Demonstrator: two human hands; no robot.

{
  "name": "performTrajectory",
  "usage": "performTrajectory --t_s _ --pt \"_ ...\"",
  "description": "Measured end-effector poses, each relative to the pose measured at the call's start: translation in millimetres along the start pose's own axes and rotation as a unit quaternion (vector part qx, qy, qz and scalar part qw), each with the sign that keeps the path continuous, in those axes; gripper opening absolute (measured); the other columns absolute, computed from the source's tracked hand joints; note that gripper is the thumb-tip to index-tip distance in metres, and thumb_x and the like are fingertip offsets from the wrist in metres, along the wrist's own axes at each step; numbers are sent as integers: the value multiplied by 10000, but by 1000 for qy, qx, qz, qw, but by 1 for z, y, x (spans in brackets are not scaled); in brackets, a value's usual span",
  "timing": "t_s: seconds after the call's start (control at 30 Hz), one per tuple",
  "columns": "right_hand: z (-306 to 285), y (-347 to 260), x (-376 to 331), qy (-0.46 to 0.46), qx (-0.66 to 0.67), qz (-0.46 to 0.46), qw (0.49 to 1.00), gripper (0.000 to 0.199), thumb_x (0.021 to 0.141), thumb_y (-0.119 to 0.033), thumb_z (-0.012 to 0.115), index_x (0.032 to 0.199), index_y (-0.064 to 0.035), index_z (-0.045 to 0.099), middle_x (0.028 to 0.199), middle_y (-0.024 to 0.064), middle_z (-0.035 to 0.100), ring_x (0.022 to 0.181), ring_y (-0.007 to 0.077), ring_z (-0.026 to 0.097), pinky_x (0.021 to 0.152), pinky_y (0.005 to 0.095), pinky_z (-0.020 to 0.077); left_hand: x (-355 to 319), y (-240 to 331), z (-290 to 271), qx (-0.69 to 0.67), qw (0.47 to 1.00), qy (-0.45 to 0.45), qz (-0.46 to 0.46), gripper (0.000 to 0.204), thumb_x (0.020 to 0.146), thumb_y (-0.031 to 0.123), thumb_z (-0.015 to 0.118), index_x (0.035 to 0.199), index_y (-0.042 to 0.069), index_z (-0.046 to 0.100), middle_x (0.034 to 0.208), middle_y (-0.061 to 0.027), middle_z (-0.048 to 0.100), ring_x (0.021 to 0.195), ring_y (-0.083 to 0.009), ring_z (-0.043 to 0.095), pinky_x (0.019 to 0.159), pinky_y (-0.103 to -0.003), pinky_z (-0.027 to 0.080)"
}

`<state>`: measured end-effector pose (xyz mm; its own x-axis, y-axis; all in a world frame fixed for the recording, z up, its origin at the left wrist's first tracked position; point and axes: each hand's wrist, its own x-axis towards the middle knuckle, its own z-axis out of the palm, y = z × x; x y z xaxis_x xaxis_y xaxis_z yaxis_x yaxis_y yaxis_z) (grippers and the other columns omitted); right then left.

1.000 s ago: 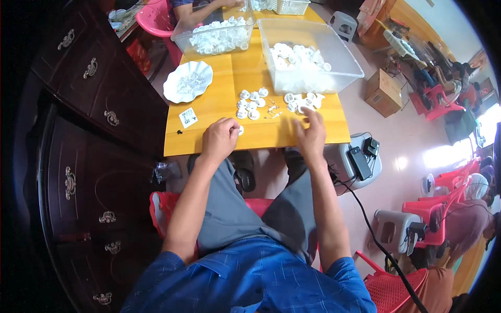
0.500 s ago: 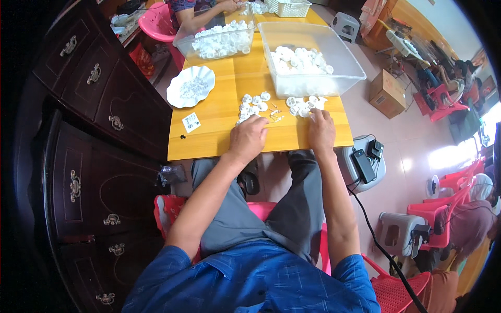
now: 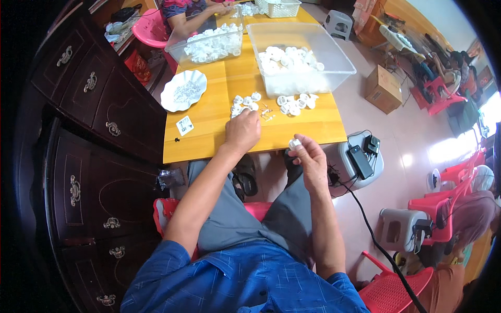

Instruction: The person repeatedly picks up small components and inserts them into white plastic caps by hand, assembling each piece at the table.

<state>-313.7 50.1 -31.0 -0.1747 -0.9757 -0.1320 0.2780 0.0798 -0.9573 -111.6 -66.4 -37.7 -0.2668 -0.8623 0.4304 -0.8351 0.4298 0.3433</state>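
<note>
Cap (image 3: 295,143) (small, white) sits pinched in right hand (image 3: 312,156) fingertips.

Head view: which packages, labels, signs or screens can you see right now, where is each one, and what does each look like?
Small square printed card: flat on the yellow wooden table, left of the left hand; white with dark markings.
Brown cardboard box: on the floor right of the table; closed, plain.
Clear crumpled plastic bag: on the floor under the table's near left corner.
No signs or screens show.
</note>
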Motion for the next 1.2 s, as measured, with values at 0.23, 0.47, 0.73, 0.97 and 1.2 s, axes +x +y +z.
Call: performTrajectory --t_s 0.23,0.47,0.73,0.97,1.2 --pt "17 2 -12 -75 25 -14 997 383 981 -18 679 1355 -4 598 1189 46 683 958 110 664 842 252 539 -45 20 -41 -348 932 -27 -92 14 958 -2 616 962 0 630 772 -29 641 671 -62 602 585 -258 498" --pt "25 9 -17 -108 -3 -27 994 367 971 -20 702 1324 -3 604 1149 49 703 936 111 672 835 257 537 -62 26 -63 -544 810 -154 -159 121 966 9 639 1063 -28 702 893 -19 723 730 -54 641 655 -229 543" --pt "30 13 -21 -137 14 -25 990 377 957 27 690 1322 16 596 1157 40 688 992 89 650 898 246 531 -62 30 -77 -586 781 -162 -144 137 975 24 655 1070 -30 737 904 -15 736 720 -51 629 666 -219 542" --pt "33 12 -24 -129 3 -32 991 372 938 27 720 1297 17 623 1129 38 699 968 87 652 890 239 530 -62 31 -77 -531 833 -125 -92 113 981 51 662 1020 -23 738 832 -3 714 716 -53 617 649 -237 518" --pt "35 12 -24 -121 0 -27 992 375 924 21 742 1284 19 636 1084 30 710 946 82 647 881 235 531 -62 36 -83 -451 885 -97 -63 79 928 41 686 952 -22 728 820 -105 728 713 -156 663 670 -316 532"
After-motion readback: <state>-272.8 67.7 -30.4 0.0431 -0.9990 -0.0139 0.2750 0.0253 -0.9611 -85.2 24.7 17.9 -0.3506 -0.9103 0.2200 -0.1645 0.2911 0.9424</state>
